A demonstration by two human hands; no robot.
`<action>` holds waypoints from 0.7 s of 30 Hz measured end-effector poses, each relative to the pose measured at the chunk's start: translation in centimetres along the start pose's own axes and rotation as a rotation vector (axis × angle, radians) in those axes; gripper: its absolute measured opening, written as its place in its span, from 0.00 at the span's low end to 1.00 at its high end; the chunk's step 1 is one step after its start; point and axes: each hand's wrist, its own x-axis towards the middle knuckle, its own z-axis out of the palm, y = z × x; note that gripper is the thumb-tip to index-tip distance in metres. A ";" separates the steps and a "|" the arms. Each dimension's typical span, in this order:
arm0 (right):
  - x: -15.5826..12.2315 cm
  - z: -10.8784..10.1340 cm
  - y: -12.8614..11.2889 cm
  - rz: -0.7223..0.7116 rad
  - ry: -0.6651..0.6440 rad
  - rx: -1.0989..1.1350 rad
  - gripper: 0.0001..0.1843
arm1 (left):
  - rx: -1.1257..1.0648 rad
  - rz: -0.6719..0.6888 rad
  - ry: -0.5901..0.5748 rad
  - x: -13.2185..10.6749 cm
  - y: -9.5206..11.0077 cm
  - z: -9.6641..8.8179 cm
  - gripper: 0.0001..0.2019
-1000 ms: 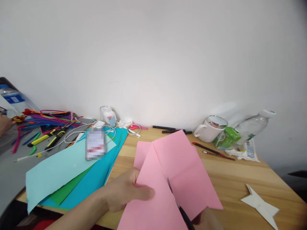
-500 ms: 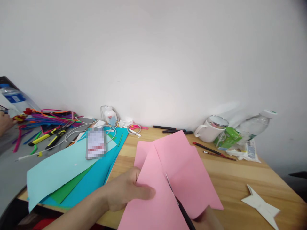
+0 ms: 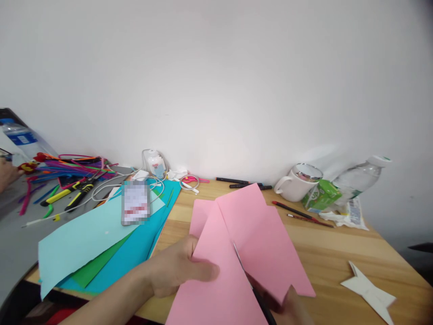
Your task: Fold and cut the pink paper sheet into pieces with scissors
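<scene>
A large pink sheet of paper (image 3: 216, 253) is held up over the wooden desk, with a cut running through it. My left hand (image 3: 189, 266) pinches its left part, thumb on top and fingers hidden underneath. At the lower edge my right hand (image 3: 291, 309), partly out of frame, grips scissors (image 3: 259, 298) with dark handles. The blades lie in the cut between the two pink flaps, and the tip shows on the left flap's edge. Another pink piece (image 3: 199, 212) shows behind the left flap.
Left: blue paper (image 3: 135, 257), light-blue paper (image 3: 84, 239), a phone (image 3: 135, 203), pliers (image 3: 81, 194) and pipe cleaners (image 3: 77, 167). Another person's hand (image 3: 8, 174) is at the far left. Right: a mug (image 3: 296, 185), green carton (image 3: 321, 196), bottle (image 3: 360, 180), pens (image 3: 294, 210) and a folded white paper star (image 3: 370, 289).
My right hand and the scissors have shifted slightly, and the right flap's lower edge has lifted and curled a little beside the blades. My left hand has stayed nearly still.
</scene>
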 end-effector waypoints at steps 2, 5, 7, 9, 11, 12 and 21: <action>0.2 0.3 0.1 0.004 -0.004 0.047 0.28 | 0.002 -0.004 -0.001 -0.1 0.0 0.0 0.18; 0.2 0.5 -0.1 0.000 0.009 0.063 0.32 | 0.005 -0.001 -0.014 -0.1 0.2 0.0 0.18; 0.1 0.6 -0.4 0.001 0.021 0.065 0.33 | 0.006 0.007 -0.022 -0.1 0.3 0.1 0.17; -0.1 0.8 -0.9 0.003 0.031 0.065 0.34 | 0.009 0.013 -0.017 -0.1 0.3 0.1 0.16; -0.2 1.0 -1.3 0.002 0.036 0.069 0.36 | 0.007 0.010 -0.009 -0.1 0.3 0.1 0.16; -0.3 1.0 -1.5 0.001 0.035 0.071 0.36 | 0.005 0.009 -0.009 -0.1 0.3 0.1 0.16; -0.3 0.9 -0.8 0.027 0.042 0.079 0.34 | -0.005 0.007 -0.013 0.0 0.1 -0.1 0.18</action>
